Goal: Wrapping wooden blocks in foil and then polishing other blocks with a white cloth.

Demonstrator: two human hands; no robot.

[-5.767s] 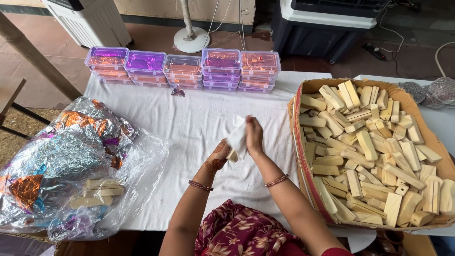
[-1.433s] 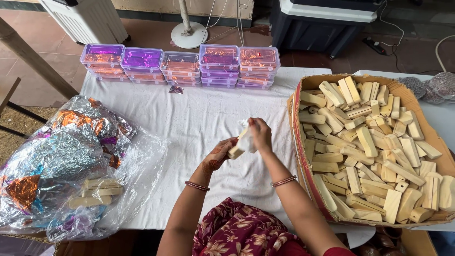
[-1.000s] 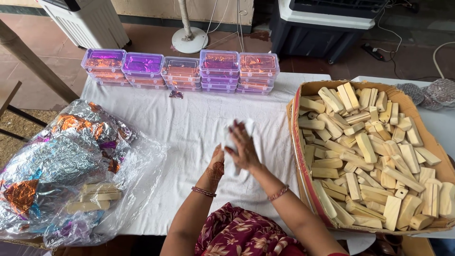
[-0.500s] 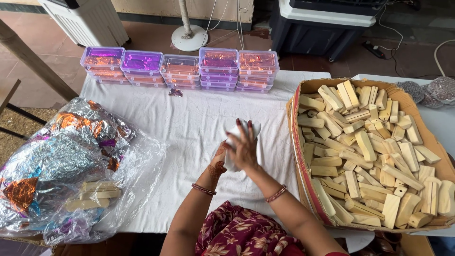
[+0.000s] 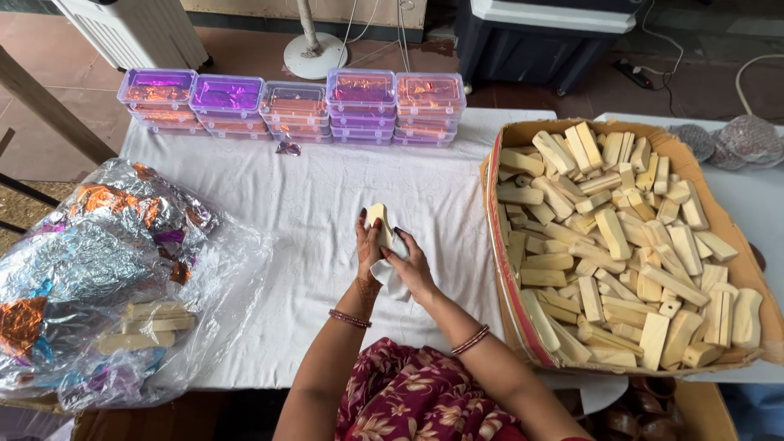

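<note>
Nearest the camera, both forearms rise from the patterned lap and meet over the middle of the white tablecloth [image 5: 310, 204]; the left hand [image 5: 368, 257] stands upright with its fingers curled round a pale wooden block [image 5: 376, 222], and the right hand [image 5: 412, 265] presses a small white cloth [image 5: 387, 273] against the block's lower side, so the two hands are closed together on the one piece; the block sits between them with its long axis pointing away from the body and slightly upward, its rounded top showing clear above the fingertips; neither hand is nearer than the other, since both already touch it. To the right, just beside the right forearm, the cardboard box [image 5: 523, 135] holds a heap of similar blocks lying every way; to the left, well apart, the clear bag of crumpled foil [image 5: 90, 253] lies with a few blocks inside; farthest off, at the cloth's far edge, stands the row of stacked plastic containers [image 5: 294, 104].
</note>
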